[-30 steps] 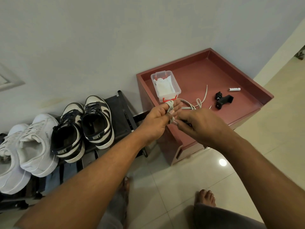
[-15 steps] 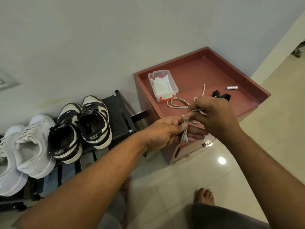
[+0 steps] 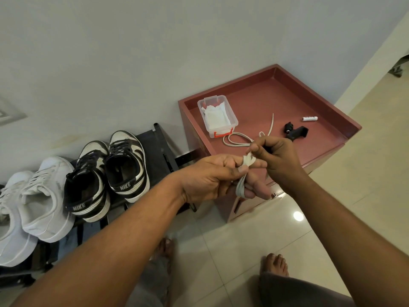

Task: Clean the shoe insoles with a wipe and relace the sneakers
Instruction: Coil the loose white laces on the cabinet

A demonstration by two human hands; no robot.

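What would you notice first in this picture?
The left hand and right hand meet mid-picture, both gripping a bundled white shoelace. Left of them, black-and-white lace-up sneakers sit on a dark rack; behind, a clear plastic box of wipes rests on a reddish-brown cabinet.

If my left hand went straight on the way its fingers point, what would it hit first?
Probably your right hand, pinching the same white lace just past the fingertips of the left hand. Behind it sits the red cabinet, though depth is unclear.
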